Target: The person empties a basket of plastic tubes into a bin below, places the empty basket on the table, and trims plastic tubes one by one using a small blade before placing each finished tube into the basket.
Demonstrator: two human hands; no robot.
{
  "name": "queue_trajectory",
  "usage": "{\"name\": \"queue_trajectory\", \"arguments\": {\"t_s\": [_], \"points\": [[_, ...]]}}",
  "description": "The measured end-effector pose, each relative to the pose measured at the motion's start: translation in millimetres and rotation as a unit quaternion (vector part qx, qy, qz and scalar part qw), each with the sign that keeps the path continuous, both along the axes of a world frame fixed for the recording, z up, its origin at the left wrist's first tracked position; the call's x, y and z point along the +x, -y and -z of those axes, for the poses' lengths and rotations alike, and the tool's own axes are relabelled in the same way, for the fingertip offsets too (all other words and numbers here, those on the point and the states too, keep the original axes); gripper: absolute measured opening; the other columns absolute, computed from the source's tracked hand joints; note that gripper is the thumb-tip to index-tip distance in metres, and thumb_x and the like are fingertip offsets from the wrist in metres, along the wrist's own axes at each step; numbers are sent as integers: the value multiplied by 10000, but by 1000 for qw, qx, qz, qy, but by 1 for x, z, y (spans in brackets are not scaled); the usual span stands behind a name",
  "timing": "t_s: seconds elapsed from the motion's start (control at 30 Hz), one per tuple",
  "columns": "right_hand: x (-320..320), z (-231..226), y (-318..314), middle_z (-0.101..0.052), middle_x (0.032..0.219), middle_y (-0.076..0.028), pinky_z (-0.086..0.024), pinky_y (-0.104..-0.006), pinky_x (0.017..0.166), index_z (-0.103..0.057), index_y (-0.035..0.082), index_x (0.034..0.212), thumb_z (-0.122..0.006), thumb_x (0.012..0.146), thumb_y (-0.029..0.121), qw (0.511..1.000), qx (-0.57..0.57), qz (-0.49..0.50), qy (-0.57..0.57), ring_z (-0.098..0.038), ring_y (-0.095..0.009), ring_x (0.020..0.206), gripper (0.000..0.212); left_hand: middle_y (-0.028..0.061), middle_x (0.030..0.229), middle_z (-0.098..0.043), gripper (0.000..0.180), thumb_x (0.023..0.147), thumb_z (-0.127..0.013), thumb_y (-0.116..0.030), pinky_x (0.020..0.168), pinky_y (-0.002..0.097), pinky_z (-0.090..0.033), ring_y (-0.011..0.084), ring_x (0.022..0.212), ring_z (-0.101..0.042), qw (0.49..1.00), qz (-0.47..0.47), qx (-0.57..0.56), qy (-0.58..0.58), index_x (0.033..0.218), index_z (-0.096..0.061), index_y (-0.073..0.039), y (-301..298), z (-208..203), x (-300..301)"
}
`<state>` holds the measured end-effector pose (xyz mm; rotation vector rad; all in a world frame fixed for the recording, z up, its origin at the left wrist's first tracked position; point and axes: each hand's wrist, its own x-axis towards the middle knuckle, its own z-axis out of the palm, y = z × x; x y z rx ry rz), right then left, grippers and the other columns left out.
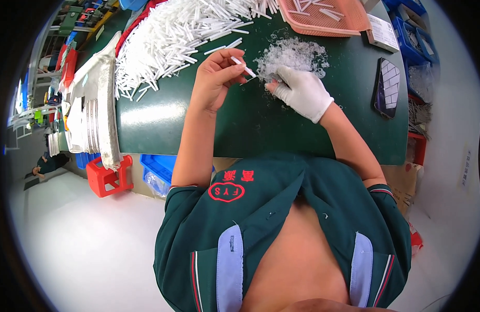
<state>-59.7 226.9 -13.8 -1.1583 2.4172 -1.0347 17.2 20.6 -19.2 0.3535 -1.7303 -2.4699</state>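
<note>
My left hand (211, 86), bare, pinches a slim white plastic tube (244, 67) between thumb and fingers, its lower end slanting toward my other hand. My right hand (306, 94) wears a white glove with a bare fingertip poking out. Its fingers are curled together at the near edge of a heap of clear, curly plastic trimmings (305, 54); whatever they might hold is hidden. A large pile of similar white tubes (164, 44) spreads over the green table (250, 135), beyond and left of my left hand.
A pink plastic basket (323, 28) with some tubes stands at the far side, beside a white box (383, 32). A dark phone (387, 88) lies at the right. A cloth-covered edge (113, 104) bounds the left; a red stool (109, 176) and blue bin (159, 165) stand below.
</note>
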Motion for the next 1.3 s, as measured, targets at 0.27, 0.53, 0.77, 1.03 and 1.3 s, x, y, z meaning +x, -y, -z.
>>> {"name": "queue_trajectory", "arguments": {"t_s": [0.27,0.53,0.77,1.03,1.3], "points": [[3,2,1,-619,723,-169,-485,-397,621,-608,33,843,-683,826,382,993,-87,68,44,-616,-365,705,357,124,872,-673,55,848,-629,-25,622,302,-546,212,785,-674,980,-16,197,5,893,-600,-34,-26,11,11],[6,3,1,-616,693,-143,-482,-388,594,-607,41,831,-667,843,375,985,-155,67,37,-616,-343,676,340,159,877,-684,47,855,-623,-19,618,281,-536,212,775,-659,970,-3,241,-1,892,-600,-35,-44,14,15],[6,1,-1,-620,694,-139,-489,-390,595,-618,50,844,-657,851,355,986,-153,68,21,-625,-335,676,308,174,898,-686,57,859,-617,-10,623,272,-538,208,779,-661,971,-1,239,-20,908,-598,-31,-47,17,14],[6,2,-2,-661,730,-117,-498,-335,607,-610,50,910,-616,902,269,991,-127,48,-6,-651,-287,676,220,195,947,-684,62,862,-609,-2,635,267,-542,202,784,-664,968,-1,250,-27,917,-601,-30,-51,17,16],[6,1,-2,-646,731,-130,-504,-380,602,-622,70,876,-637,867,286,989,-131,54,-35,-643,-324,694,217,207,959,-682,54,865,-600,11,651,271,-541,203,788,-665,970,-2,242,-33,905,-598,-26,-50,17,17]]}}
